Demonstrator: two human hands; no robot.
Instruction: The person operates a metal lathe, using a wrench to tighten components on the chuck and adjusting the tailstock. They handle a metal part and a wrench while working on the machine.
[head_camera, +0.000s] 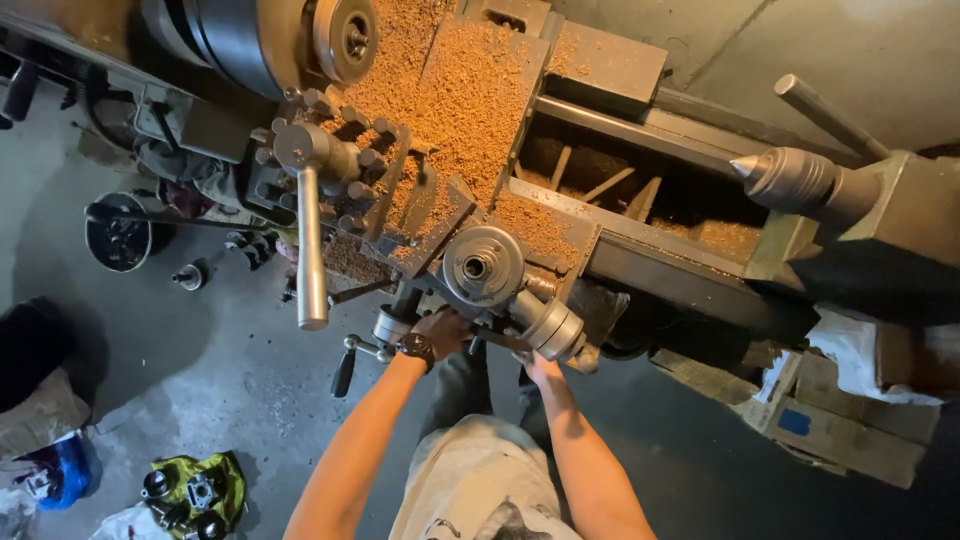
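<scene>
Head view: 2 hands (440, 332) (540, 368), 1 lathe (600, 250).

The lathe (640, 250) is seen in dull grey steel, blanketed with orange-brown shavings (470, 90). A black wristwatch (416, 347) is worn on the left arm. Pale beige trousers (478, 480) are shown. A yellow-green cloth (200, 490) is spread on the grey floor (230, 370).
</scene>
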